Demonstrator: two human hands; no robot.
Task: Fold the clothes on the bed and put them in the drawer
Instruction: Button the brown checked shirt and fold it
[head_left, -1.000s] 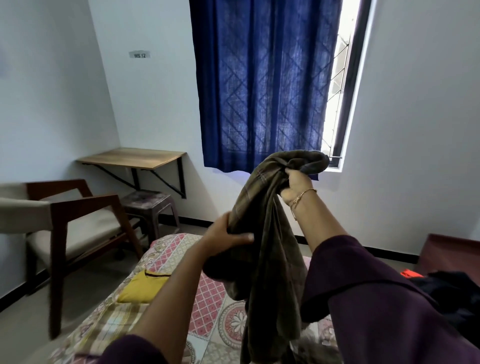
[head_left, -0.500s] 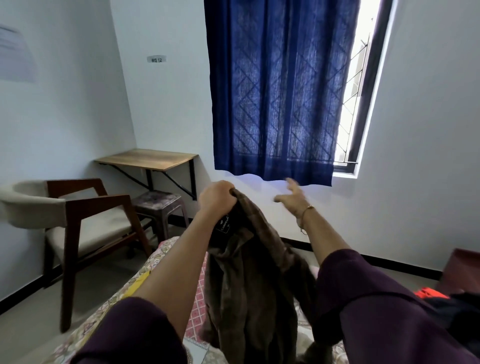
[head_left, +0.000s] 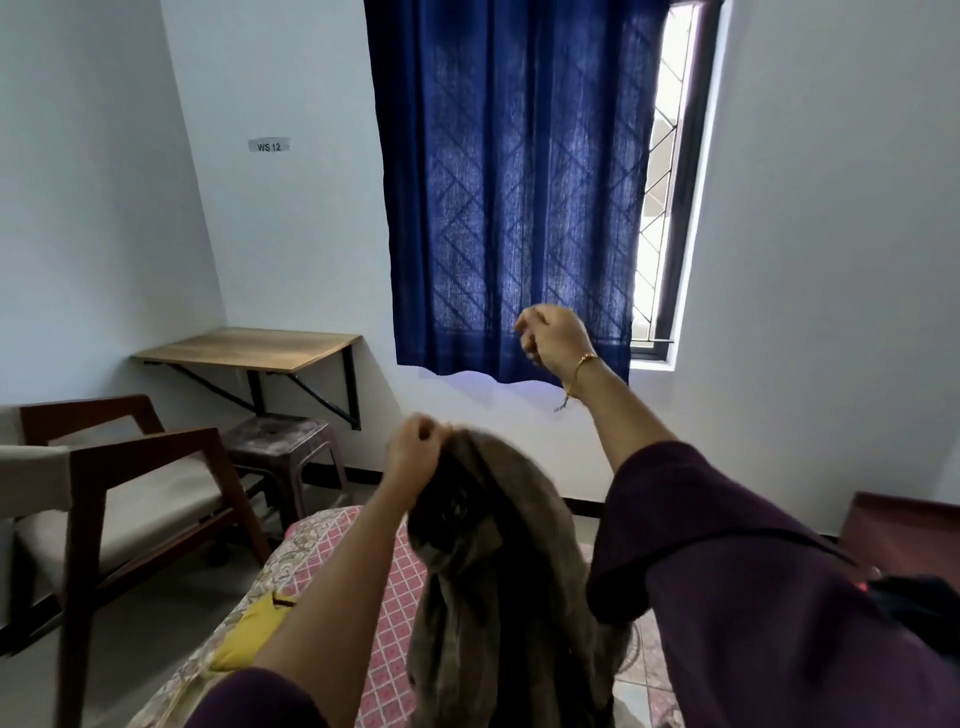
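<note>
The brown checked shirt (head_left: 498, 561) is hanging over the bed (head_left: 395, 623), bunched, its long axis dropping straight down from the left hand (head_left: 415, 457), which is pinching its top edge. The right hand (head_left: 556, 338) is hovering higher and further from the bed, fingers loosely curled round nothing — well apart from the cloth. Opening the shirt out will likely mean that free hand coming back down to the top edge beside the left. One shirt is in hand, one yellow garment (head_left: 249, 634) is lying on the bed's left side, and a dark heap (head_left: 919, 608) is showing at its right — uncountable.
</note>
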